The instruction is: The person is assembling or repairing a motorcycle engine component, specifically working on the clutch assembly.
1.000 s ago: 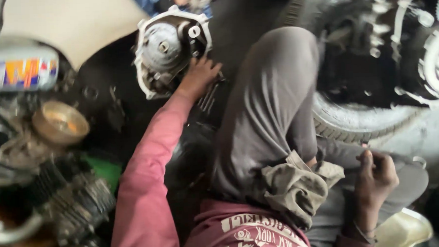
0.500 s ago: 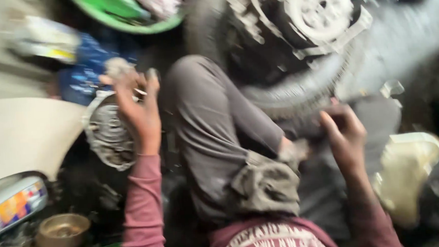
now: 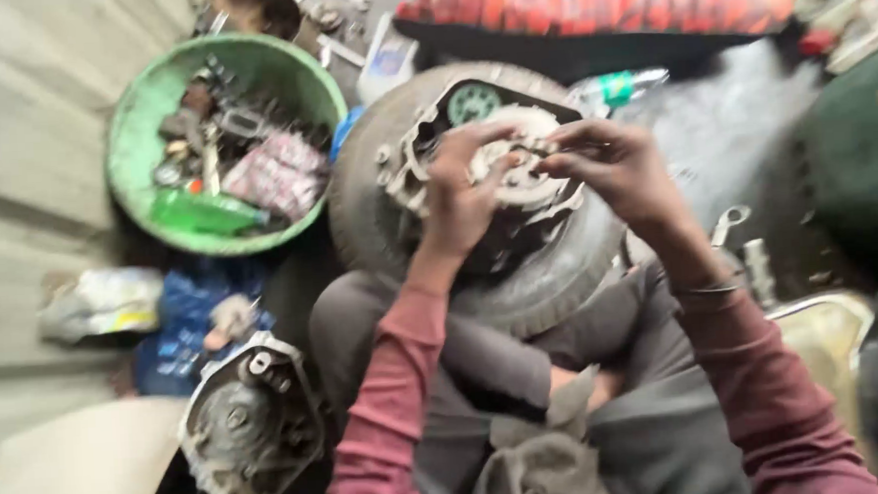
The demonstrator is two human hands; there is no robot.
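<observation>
wheel [image 3: 478,235] rests tilted on the lap for access; left hand [image 3: 457,201] and right hand [image 3: 610,168] pinch its hub [image 3: 515,168]; green basin [image 3: 142,122] sits near.

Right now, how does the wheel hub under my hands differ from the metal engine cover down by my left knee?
The wheel hub sits inside a rubber tyre; the engine cover lies bare. Both the left hand and right hand touch the hub; nothing touches the cover. Both are round, grimy metal parts.
</observation>
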